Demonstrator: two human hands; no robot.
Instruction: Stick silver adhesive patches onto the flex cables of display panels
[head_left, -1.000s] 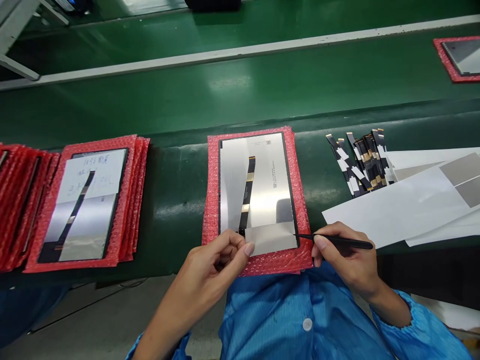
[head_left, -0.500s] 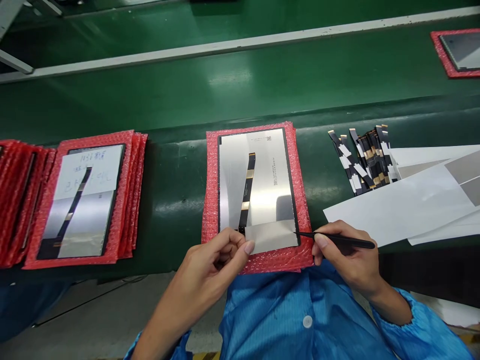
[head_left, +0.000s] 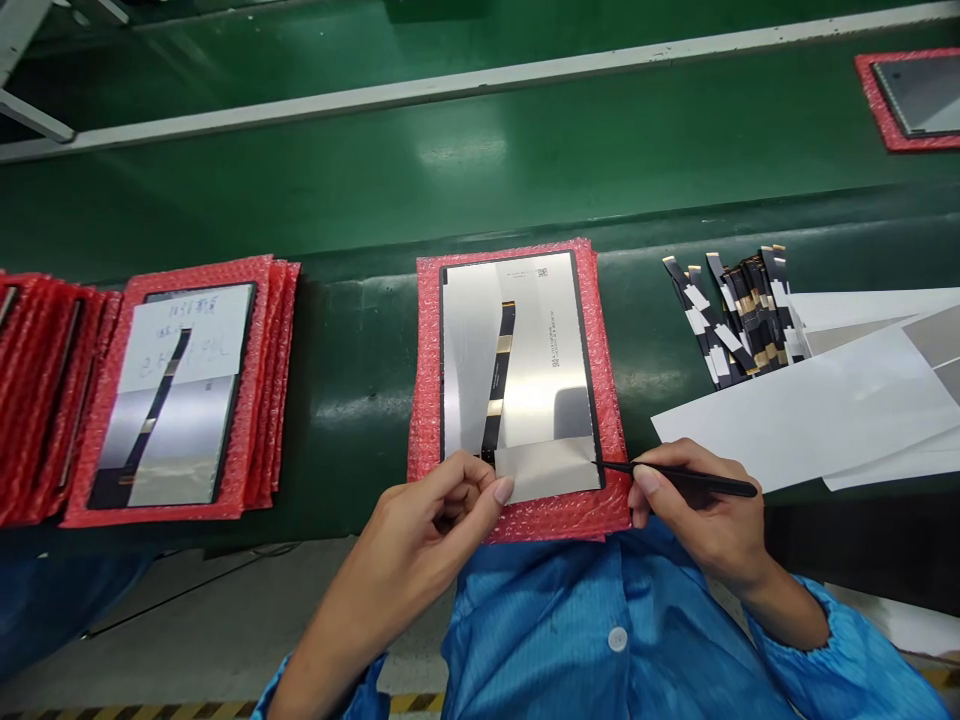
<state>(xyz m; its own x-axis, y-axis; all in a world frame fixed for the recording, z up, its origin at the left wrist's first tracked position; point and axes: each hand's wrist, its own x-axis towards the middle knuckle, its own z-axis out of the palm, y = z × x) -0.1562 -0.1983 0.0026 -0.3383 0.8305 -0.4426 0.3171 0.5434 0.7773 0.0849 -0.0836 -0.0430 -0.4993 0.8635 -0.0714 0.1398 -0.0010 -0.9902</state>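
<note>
In front of me a display panel (head_left: 465,360) lies silver side up on red bubble-wrap sheets (head_left: 611,400). A black flex cable (head_left: 496,380) runs along its back. Across the panel's near end sits a grey adhesive strip (head_left: 547,470). My left hand (head_left: 450,520) pinches that strip's left end between thumb and forefinger. My right hand (head_left: 697,510) is closed around black tweezers (head_left: 697,480), whose tips touch the strip's right edge.
At the left, another panel (head_left: 176,465) with a handwritten paper rests on stacked red bubble wrap (head_left: 255,400). To the right are several loose flex cables (head_left: 750,310) and white sheets (head_left: 787,410). A wrapped panel (head_left: 922,95) lies at the far right.
The whole view has shifted slightly. Both hands keep their grips on the strip and the tweezers, with little else visibly different.
</note>
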